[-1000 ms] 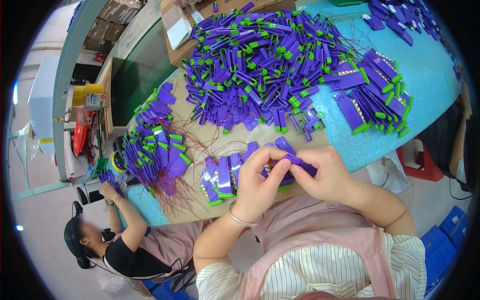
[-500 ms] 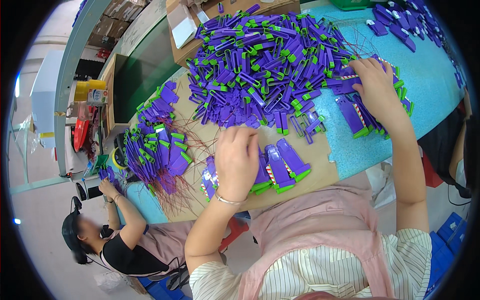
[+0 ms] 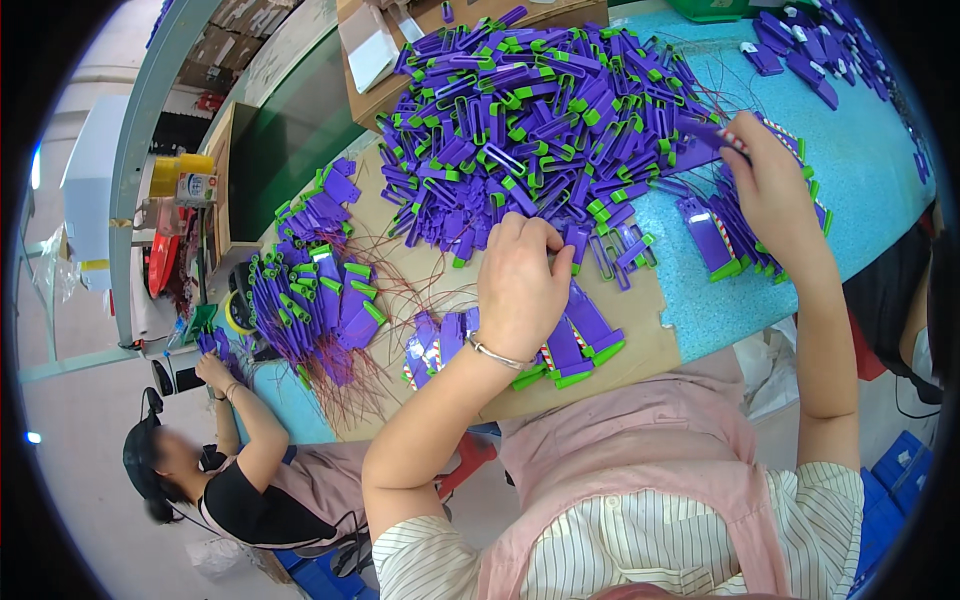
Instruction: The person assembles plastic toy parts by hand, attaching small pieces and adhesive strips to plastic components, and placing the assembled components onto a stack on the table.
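Observation:
My left hand (image 3: 525,285) is at the near edge of a large heap of purple and green plastic parts (image 3: 540,110). Its fingers are curled and closed; what lies between the fingertips is hidden. Below it, several purple pieces with green ends and striped strips (image 3: 580,345) lie side by side on the brown sheet. My right hand (image 3: 772,180) pinches a purple plastic piece with a red-and-white striped strip (image 3: 716,134), raised above the table. Under that hand, a row of similar purple pieces (image 3: 712,240) rests on the blue mat.
Purple and green parts with thin red wires (image 3: 310,305) lie at the left. A co-worker (image 3: 255,490) handles parts there. A cardboard box (image 3: 365,100) stands behind the heap. More purple pieces (image 3: 810,60) lie on the blue mat (image 3: 850,150) at far right.
My left hand has moved right and slightly up to the heap's edge. My right hand has lifted a purple striped piece off the row and tilted it.

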`<state>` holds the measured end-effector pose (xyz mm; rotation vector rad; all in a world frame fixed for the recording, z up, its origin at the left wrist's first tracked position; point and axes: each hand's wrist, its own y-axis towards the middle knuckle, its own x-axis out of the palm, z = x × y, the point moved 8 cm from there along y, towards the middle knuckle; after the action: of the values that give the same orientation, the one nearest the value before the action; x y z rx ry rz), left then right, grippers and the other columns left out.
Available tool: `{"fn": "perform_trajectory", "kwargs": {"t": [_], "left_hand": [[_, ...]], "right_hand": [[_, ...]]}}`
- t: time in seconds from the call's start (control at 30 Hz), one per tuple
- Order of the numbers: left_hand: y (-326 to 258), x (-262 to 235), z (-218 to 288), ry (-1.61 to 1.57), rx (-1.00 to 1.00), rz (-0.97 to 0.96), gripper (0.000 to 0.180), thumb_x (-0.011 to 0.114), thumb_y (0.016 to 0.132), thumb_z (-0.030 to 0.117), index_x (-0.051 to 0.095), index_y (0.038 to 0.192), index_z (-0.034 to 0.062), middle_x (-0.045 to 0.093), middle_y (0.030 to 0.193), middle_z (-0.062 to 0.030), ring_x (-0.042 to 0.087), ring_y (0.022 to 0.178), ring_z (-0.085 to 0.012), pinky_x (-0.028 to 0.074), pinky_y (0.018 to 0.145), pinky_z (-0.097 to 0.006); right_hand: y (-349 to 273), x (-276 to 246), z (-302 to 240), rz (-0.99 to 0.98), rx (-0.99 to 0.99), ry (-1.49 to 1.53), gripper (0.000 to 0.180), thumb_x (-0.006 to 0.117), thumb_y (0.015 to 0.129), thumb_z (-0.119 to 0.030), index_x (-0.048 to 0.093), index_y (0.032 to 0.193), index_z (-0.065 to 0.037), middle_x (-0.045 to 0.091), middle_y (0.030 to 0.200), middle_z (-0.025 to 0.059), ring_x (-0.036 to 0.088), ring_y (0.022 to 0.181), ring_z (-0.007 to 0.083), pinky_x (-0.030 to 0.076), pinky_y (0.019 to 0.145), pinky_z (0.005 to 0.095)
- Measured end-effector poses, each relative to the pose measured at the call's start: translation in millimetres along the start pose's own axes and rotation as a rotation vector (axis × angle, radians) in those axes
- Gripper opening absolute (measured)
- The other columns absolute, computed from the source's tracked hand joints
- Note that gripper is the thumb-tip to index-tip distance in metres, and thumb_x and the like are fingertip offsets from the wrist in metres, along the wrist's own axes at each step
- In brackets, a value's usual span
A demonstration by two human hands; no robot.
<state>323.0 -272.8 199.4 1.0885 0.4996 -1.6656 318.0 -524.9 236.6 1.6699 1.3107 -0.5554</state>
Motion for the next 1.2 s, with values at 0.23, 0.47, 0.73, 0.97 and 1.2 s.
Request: {"fn": "perform_trajectory", "kwargs": {"t": [0.23, 0.47, 0.73, 0.97, 1.2], "left_hand": [[-9.6, -19.9, 2.8, -0.09, 0.048, 0.1, 0.018, 0.067, 0.08, 0.001, 0.053, 0.091, 0.001, 0.059, 0.08, -0.0166, 0.06, 0.071, -0.0335, 0.048, 0.063, -0.043], [-41.8, -28.2, 35.2, -0.197, 0.179, -0.18, 0.025, 0.065, 0.083, -0.001, 0.055, 0.106, -0.0003, 0.06, 0.09, -0.018, 0.061, 0.084, -0.0303, 0.049, 0.069, -0.035], [-54.4, -32.9, -0.8, -1.203, -0.344, 0.022, 0.034, 0.058, 0.092, 0.0, 0.044, 0.124, -0.0006, 0.065, 0.095, -0.0109, 0.065, 0.077, -0.016, 0.054, 0.068, -0.027], [-65.6, -23.1, 11.4, -1.036, -0.285, -0.058, 0.042, 0.058, 0.089, -0.008, 0.048, 0.13, -0.0017, 0.062, 0.1, -0.013, 0.065, 0.073, -0.0137, 0.054, 0.064, -0.025], [-73.1, -26.2, 8.8, -0.906, -0.354, -0.245, 0.012, 0.071, 0.083, 0.001, 0.065, 0.093, -0.0004, 0.063, 0.086, -0.0047, 0.062, 0.071, -0.0114, 0.051, 0.064, -0.024]], "right_hand": [[-36.5, 34.1, -52.9, -0.269, 0.246, 1.111, 0.019, 0.051, 0.097, -0.009, 0.053, 0.111, 0.003, 0.064, 0.09, 0.009, 0.062, 0.073, 0.013, 0.051, 0.067, 0.0256], [-82.5, 86.5, -96.2, -0.573, 0.447, 1.448, 0.019, 0.052, 0.099, -0.016, 0.059, 0.096, 0.001, 0.064, 0.081, 0.0054, 0.061, 0.068, 0.0104, 0.05, 0.062, 0.0244], [-101.1, 97.8, -113.9, -0.686, 0.485, 1.458, 0.023, 0.052, 0.099, -0.019, 0.06, 0.096, 0.002, 0.066, 0.08, 0.0084, 0.063, 0.065, 0.0135, 0.051, 0.06, 0.0262], [-104.7, 100.3, -111.5, -0.645, 0.56, 1.552, 0.023, 0.052, 0.1, -0.02, 0.06, 0.097, 0.001, 0.066, 0.077, 0.0093, 0.064, 0.061, 0.0153, 0.051, 0.057, 0.0268], [-91.0, 80.4, -122.7, -0.603, 0.01, 0.997, 0.031, 0.064, 0.088, -0.008, 0.058, 0.118, 0.0, 0.065, 0.083, 0.0096, 0.064, 0.076, 0.0177, 0.051, 0.068, 0.0299]]}}
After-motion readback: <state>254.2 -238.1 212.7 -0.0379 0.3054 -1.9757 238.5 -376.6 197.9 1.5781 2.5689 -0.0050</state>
